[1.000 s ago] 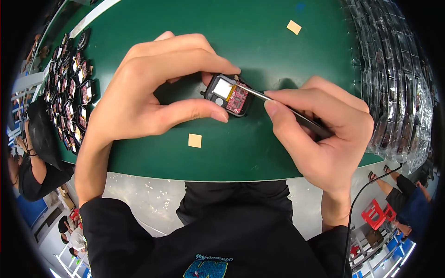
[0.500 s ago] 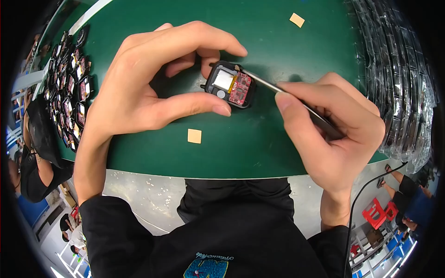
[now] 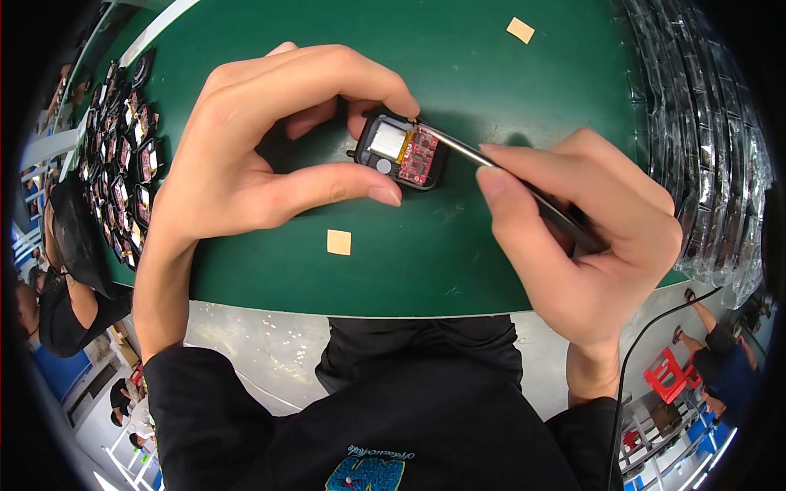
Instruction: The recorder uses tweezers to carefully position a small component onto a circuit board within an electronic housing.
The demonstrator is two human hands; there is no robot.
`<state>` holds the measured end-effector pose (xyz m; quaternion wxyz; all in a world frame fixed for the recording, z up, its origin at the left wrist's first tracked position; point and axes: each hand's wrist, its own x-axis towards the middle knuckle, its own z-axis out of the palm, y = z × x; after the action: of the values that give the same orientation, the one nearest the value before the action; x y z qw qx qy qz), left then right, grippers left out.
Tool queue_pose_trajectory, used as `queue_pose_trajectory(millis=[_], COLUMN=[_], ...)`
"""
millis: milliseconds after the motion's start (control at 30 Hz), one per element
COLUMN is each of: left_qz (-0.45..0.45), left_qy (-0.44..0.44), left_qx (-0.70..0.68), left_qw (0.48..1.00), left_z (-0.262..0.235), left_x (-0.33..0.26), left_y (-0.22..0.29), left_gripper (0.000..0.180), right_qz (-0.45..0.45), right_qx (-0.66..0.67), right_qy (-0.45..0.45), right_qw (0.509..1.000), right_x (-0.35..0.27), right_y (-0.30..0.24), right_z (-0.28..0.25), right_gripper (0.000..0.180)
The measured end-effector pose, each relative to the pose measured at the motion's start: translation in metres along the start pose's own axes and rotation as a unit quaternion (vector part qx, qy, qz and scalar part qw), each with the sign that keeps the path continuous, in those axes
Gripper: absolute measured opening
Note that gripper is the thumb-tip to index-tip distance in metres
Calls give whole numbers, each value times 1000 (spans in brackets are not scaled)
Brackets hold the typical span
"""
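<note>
A small black watch-like case (image 3: pixel 438 176) lies open side up, showing a silver battery cell (image 3: pixel 387 141), a red circuit board (image 3: pixel 418 155) and a round grey disc (image 3: pixel 383 166). My left hand (image 3: pixel 254 147) grips it, thumb along the near edge and index fingertip on the far corner. Between thumb and fingers of my right hand (image 3: pixel 589 221) are slim metal tweezers (image 3: pixel 463 147) with a dark rear part. Their tip meets the case's far corner beside my left index fingertip, at the board's upper end. The fingertip partly hides that spot.
Many similar open cases (image 3: pixel 123 176) crowd the left of the green table (image 3: pixel 426 262). Stacked clear plastic trays (image 3: pixel 696 147) line the right side. Two tan square pieces lie on the table, one near (image 3: pixel 339 242), one far (image 3: pixel 521 31). A black cable (image 3: pixel 630 352) hangs at right.
My left index finger has come down onto the case's far corner. The case has shifted slightly left, and the tweezers' tip has followed. A small tan bit at that corner no longer shows.
</note>
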<state>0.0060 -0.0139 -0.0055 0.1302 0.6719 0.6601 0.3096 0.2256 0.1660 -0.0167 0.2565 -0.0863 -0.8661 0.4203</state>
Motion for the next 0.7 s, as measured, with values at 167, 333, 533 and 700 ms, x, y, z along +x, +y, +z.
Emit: queue_pose_trajectory(millis=[167, 333, 533, 700], left_qz=[7, -106, -75, -56], left_qy=[2, -6, -21, -15], left_qx=[-8, -80, -61, -33], left_qw=[1000, 991, 995, 998], left_z=[0, -2, -4, -4], left_x=[0, -4, -5, -1], left_y=[-2, 4, -1, 1], left_gripper=[68, 72, 72, 71], right_qz=[-3, 12, 14, -20], right_qx=[6, -3, -13, -49], right_qy=[-3, 11, 19, 36], right_qw=[1000, 1000, 1000, 998], right_x=[1, 1, -1, -2], right_y=[0, -4, -6, -2], right_z=[3, 4, 2, 4], right_gripper=[21, 20, 20, 24])
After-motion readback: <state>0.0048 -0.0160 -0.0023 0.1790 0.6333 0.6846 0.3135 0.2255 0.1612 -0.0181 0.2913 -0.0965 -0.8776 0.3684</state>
